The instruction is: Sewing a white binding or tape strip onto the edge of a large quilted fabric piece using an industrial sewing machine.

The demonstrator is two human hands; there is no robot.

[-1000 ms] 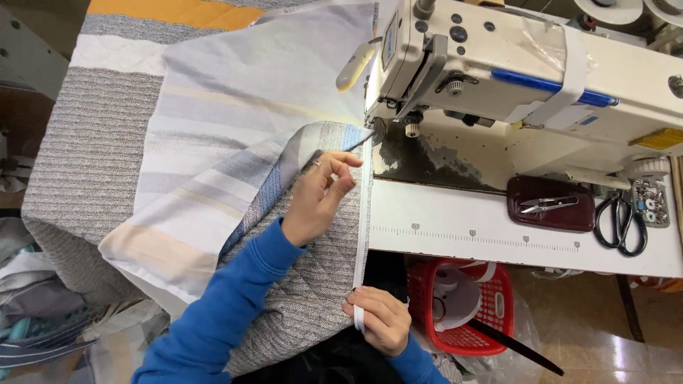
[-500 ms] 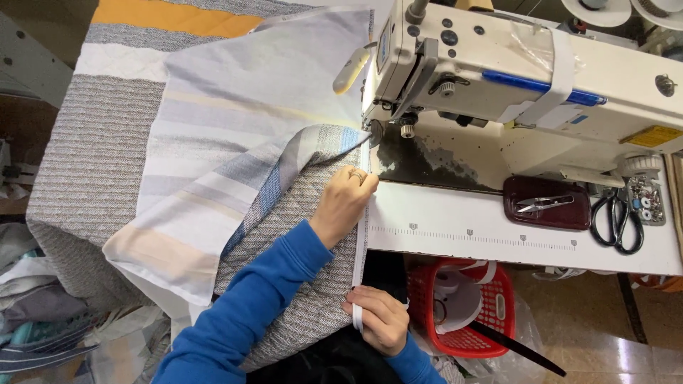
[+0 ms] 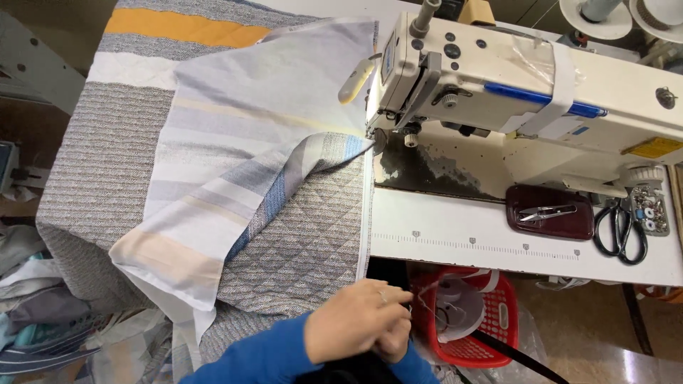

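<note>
Quilted fabric (image 3: 292, 235) lies left of sewing machine (image 3: 498, 92), near edge at table front | left hand (image 3: 356, 328) over right hand (image 3: 395, 345), both pinching that edge | keep edge straight, taut

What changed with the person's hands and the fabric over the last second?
The left hand left the fabric near the needle and drew back to the table's near edge, joining the right hand at the quilted fabric's hem. The fabric, sewing machine, scissors and red basket stayed put.
</note>
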